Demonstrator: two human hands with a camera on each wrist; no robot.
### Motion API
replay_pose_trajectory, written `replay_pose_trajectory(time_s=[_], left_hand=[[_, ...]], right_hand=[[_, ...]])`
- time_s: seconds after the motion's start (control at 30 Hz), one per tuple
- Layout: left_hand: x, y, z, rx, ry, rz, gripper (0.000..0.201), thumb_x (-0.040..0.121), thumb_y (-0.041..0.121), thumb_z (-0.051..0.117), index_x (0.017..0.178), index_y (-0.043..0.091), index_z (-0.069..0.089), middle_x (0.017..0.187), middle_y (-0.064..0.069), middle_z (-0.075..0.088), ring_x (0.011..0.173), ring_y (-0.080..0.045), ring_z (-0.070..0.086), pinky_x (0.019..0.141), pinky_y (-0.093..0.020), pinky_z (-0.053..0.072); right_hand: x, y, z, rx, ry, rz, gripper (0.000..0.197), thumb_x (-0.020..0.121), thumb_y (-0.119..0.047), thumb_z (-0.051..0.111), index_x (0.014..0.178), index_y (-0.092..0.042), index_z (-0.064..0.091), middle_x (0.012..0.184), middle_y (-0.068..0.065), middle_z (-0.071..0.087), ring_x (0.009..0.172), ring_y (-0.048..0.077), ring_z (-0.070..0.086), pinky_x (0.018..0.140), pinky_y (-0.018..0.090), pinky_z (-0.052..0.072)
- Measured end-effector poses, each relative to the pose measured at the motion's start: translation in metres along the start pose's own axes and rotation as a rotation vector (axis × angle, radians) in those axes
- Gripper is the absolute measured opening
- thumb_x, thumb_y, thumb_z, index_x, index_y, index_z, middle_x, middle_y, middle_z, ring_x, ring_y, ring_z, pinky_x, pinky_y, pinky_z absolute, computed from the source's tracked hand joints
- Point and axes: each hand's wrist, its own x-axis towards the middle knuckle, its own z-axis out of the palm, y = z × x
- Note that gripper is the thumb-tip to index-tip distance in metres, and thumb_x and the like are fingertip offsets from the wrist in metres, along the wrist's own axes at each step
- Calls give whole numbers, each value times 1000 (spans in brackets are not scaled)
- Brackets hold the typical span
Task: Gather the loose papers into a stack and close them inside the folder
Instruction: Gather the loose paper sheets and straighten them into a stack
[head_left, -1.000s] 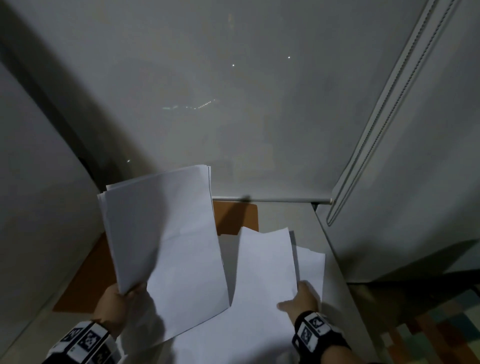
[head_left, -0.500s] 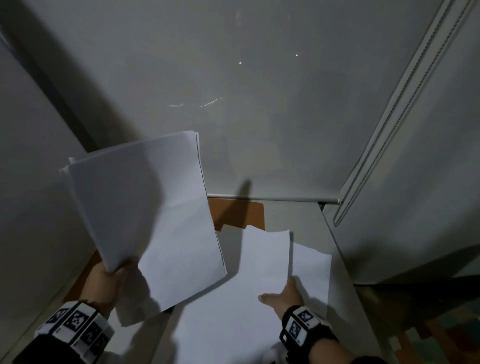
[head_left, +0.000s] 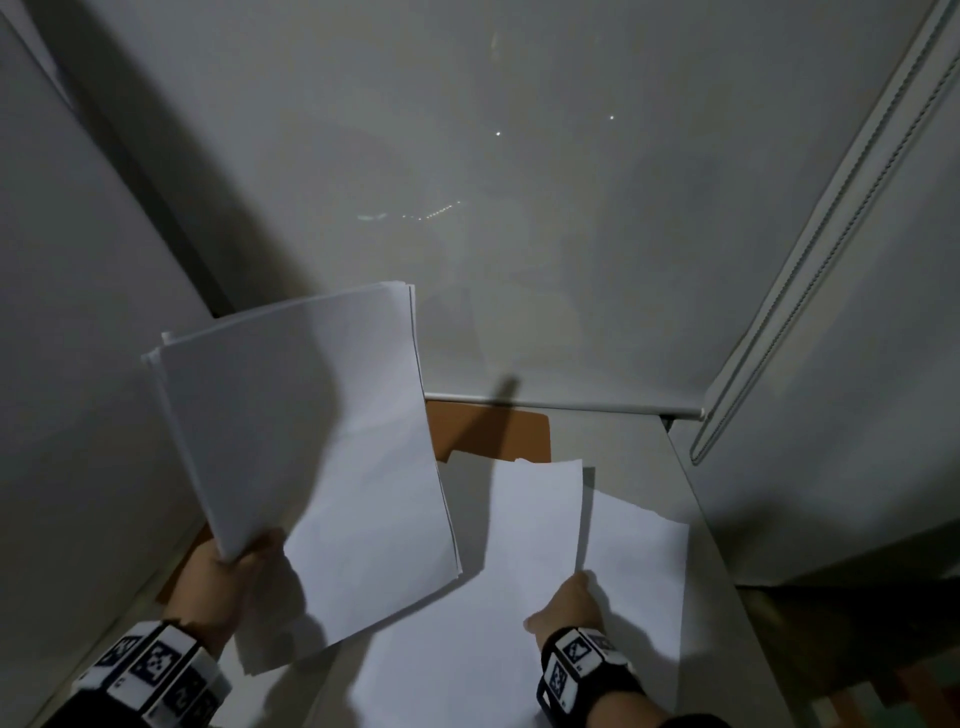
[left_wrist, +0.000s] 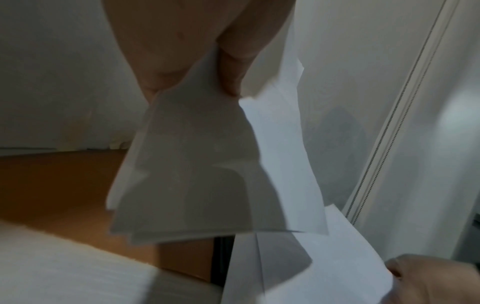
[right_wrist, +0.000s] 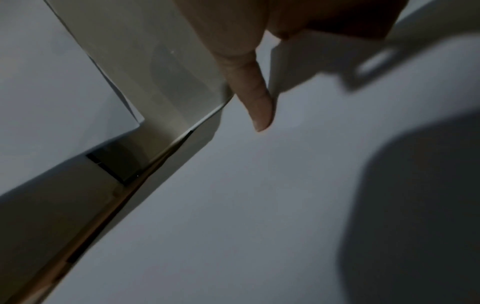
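My left hand (head_left: 228, 566) grips a stack of white papers (head_left: 311, 441) by its lower left corner and holds it tilted up above the table. The left wrist view shows the thumb and fingers (left_wrist: 233, 61) pinching that stack (left_wrist: 194, 164). My right hand (head_left: 566, 603) holds the near edge of a loose sheet (head_left: 535, 519), whose right side is lifted. One finger (right_wrist: 259, 98) lies straight along the paper. More loose sheets (head_left: 639, 571) lie flat beneath and to the right. A brown folder (head_left: 488, 426) lies open on the table, mostly covered by paper.
The narrow table (head_left: 623, 441) ends at a pale wall at the back, with a white panel (head_left: 78, 364) on the left. A blind with a bead cord (head_left: 779, 286) hangs at the right. The table's right edge (head_left: 727, 571) drops to a patterned floor.
The left hand has carried the stack up and to the left, away from the loose sheets. The sheet in the right hand has sunk lower, and that hand has shifted slightly left.
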Motion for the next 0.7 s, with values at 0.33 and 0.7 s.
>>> replay_pose_trajectory(time_s=[0.33, 0.7], left_hand=[[6, -8, 5, 221, -8, 58, 14, 76, 9, 68, 66, 5, 58, 72, -18, 61, 68, -27, 52, 71, -43, 42], [23, 23, 32, 373, -53, 154, 15, 81, 5, 56, 91, -4, 62, 92, -30, 65, 90, -43, 59, 71, -35, 37]], right_hand=[[9, -4, -66, 392, 87, -229, 40, 76, 13, 62, 116, 14, 55, 109, 18, 62, 103, 34, 60, 83, 31, 43], [-17, -46, -185, 952, 186, -690, 11, 79, -2, 65, 82, -13, 64, 59, -21, 72, 59, -7, 66, 62, 9, 53]])
